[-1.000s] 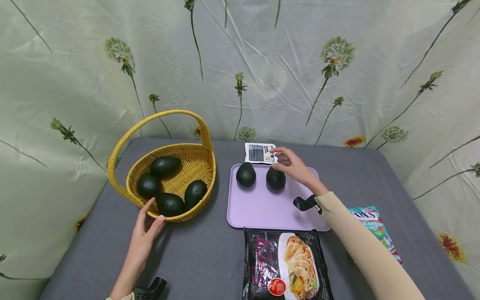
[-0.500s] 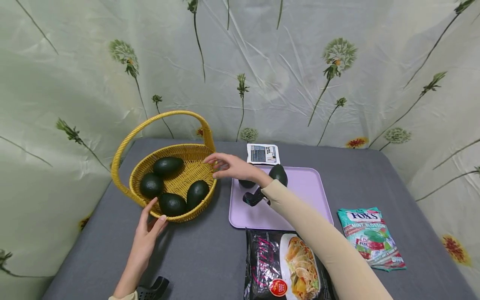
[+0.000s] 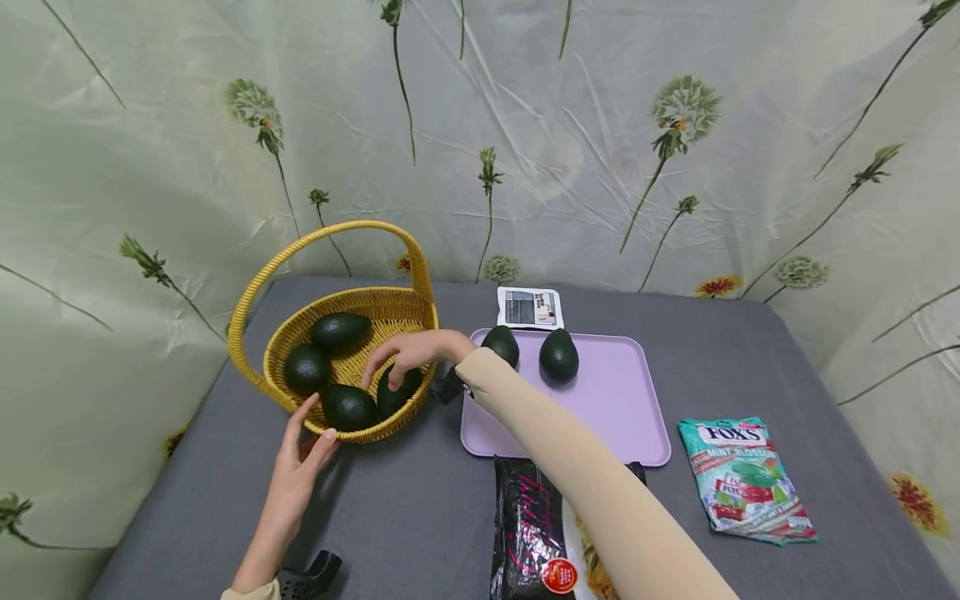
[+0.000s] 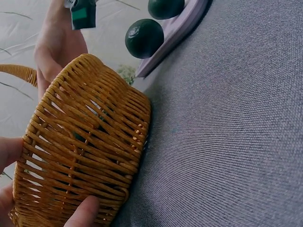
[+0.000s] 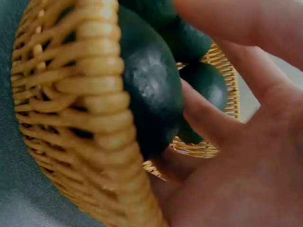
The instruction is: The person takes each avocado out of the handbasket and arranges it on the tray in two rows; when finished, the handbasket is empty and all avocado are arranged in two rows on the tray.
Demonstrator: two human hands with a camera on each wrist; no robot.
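Observation:
A yellow wicker basket (image 3: 300,310) with a tall handle holds several dark green avocados (image 3: 341,333). My left hand (image 3: 295,475) grips its near rim; in the left wrist view one digit presses the woven outside (image 4: 80,142) while others bend over the rim. Inside the basket, my right hand (image 3: 408,350) reaches over the rightmost avocado (image 3: 397,396), fingers spread and slightly bent around it. In the right wrist view that avocado (image 5: 149,85) lies against the rim, with fingers at its side and below it.
A lilac tray (image 3: 600,408) bears two avocados (image 3: 558,357). Behind it lies a small white packet (image 3: 529,308). A black noodle package (image 3: 528,525) is in front, partly under the right sleeve (image 3: 577,467). A green candy bag (image 3: 746,479) lies at the right.
My right hand has moved left from above the tray's far edge, across to the basket, and down into it over an avocado. The left hand keeps its hold on the rim.

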